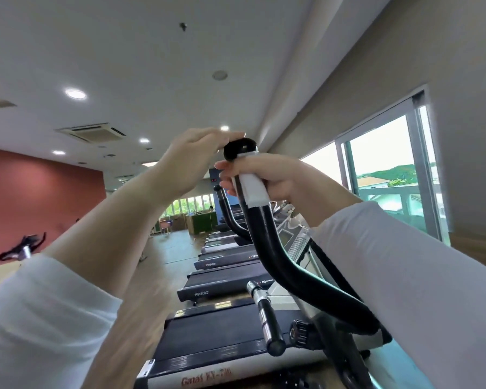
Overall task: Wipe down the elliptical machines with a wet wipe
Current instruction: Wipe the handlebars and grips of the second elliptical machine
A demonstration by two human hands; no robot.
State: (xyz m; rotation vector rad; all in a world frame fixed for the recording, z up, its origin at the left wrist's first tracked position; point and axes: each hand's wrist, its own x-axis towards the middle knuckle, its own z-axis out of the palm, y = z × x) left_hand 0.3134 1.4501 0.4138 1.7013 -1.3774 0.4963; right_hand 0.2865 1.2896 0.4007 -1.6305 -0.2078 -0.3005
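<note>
Elliptical handlebar rises centre frame, near. The rest of the machine is cut off at the bottom edge, so I can't judge how much is wiped. Left to right: left hand reaches to the black end cap with fingertips at its top, probably steadying the bar. The back of the hand faces the camera, so I can't tell if it pinches the cap or just rests there. Just under the cap the wet wipe is wrapped round the bar, with the right hand closed around it. Likely a full wrap so one slide covers the whole circumference. Fingers hide part of the wipe, and its dampness or dirt is unreadable. Short fixed grip sits lower, untouched. Behind: treadmills in a row, far end blurry; window at right.
</note>
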